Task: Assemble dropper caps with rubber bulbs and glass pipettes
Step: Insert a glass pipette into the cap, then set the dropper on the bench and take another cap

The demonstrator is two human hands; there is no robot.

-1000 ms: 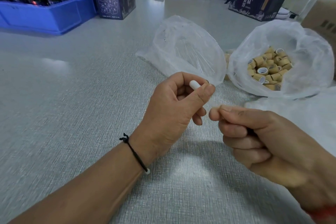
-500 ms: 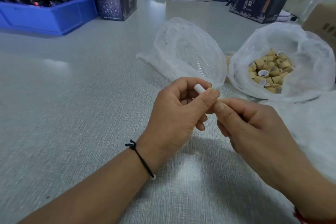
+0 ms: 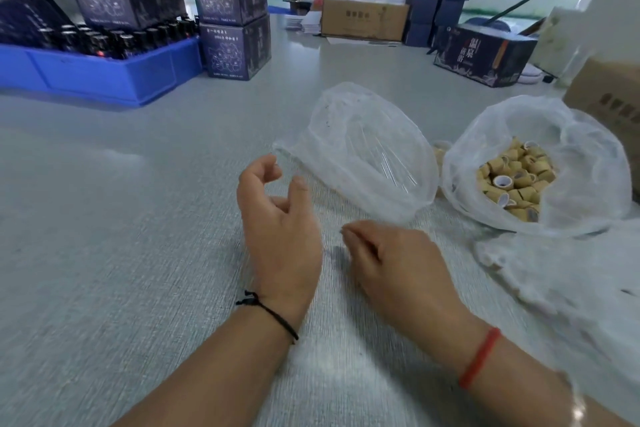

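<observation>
**Hands apart, bulb gone from your grip**

Your left hand (image 3: 280, 232) no longer pinches the white bulb; its fingers curl loosely around nothing. Your right hand (image 3: 398, 260) has drawn back, fingers bent, and whether it grips anything cannot be told. The bag of glass pipettes (image 3: 363, 149) lies just beyond both hands. The bag of caps (image 3: 512, 180) sits right of it, touching it.

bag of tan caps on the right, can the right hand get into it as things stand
Probably yes. The bag of tan caps lies with its mouth open toward the person, caps exposed. The right hand appears to hold nothing, and only bare table and a crumpled bag edge lie between them.
</observation>
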